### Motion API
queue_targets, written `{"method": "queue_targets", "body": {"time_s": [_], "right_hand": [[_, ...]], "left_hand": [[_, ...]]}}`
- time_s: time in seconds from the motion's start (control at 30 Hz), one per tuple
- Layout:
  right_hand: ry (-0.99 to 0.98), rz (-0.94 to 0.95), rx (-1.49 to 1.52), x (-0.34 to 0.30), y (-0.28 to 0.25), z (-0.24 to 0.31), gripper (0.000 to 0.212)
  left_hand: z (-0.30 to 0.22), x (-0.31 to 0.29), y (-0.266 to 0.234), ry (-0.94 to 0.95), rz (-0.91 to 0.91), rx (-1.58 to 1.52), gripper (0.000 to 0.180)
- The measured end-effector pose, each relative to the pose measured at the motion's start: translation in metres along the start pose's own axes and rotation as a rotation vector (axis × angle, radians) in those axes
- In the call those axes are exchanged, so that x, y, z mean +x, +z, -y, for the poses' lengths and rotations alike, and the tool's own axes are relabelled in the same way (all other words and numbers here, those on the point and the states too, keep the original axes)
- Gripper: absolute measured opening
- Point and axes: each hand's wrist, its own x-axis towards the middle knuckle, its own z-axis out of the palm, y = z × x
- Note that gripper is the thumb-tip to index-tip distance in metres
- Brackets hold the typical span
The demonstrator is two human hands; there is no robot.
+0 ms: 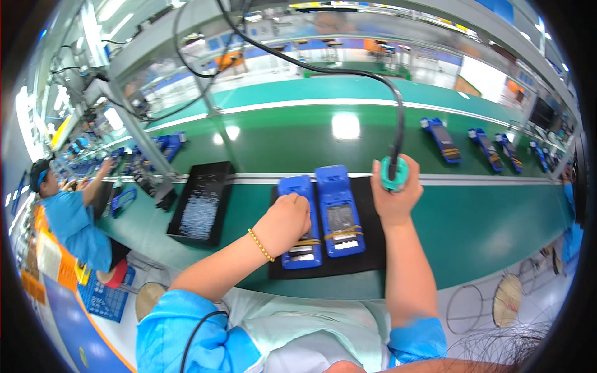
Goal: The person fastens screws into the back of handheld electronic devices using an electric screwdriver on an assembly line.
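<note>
**Bench entry: two blue units on a mat, driver poised above**

Item 1. Left hand [285, 222]: laid over the left blue unit [300, 224], knuckles up, fingers curled down onto its upper half. Contact is plain; whether the fingers are closed round anything small beneath them cannot be told. A beaded bracelet [260, 244] is worn at the wrist.

Item 2. Right hand [393, 198]: grip wrapped fully round the teal-collared body of a hanging power driver [394, 173], fist closed, the tool held upright. A black cable [348, 71] is run from its top up and away over the conveyor. The tip is hidden behind the hand.

Item 3. Right blue unit [337, 211]: laid just beside the left one, both lengthwise on a black mat [367, 258] at the near edge of the green tabletop [485, 224]. A yellow band is seen across each unit's lower part.

Item 4. Black tray [202, 202]: set to the left of the mat, well apart, holding small pale parts.

Item 5. Further blue units [443, 141]: ranged along the far belt toward the right corner.

Item 6. A co-worker in a blue smock [71, 221]: seated at the left edge.

Handling note, offered as judgement: the left unit is best kept pressed flat by the left hand so that it does not twist on the mat; the driver is best kept vertical, brought squarely over its point, and the cable kept slack and clear of both units.
</note>
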Motion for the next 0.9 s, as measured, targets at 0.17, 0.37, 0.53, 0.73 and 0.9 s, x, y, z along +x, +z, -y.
{"method": "queue_targets", "body": {"time_s": [0.17, 0.37, 0.53, 0.73, 0.9], "right_hand": [[0.086, 0.004, 0.058, -0.003, -0.005, -0.005, 0.043], [0.087, 0.022, 0.112, -0.004, 0.000, -0.002, 0.042], [0.079, 0.043, 0.120, -0.006, 0.004, 0.001, 0.042], [0.084, 0.035, 0.101, -0.007, 0.001, 0.002, 0.041], [0.050, 0.058, 0.107, -0.005, -0.002, 0.008, 0.038]], "left_hand": [[0.094, -0.043, -0.050, -0.507, -0.125, 0.069, 0.009], [0.187, -0.112, -0.071, -0.690, -0.035, 0.180, 0.009], [0.213, -0.128, -0.070, -0.851, 0.009, 0.009, 0.014], [0.203, -0.122, -0.078, -0.746, 0.048, 0.176, 0.017], [0.202, -0.125, -0.083, -0.711, 0.050, 0.173, 0.020]]}}
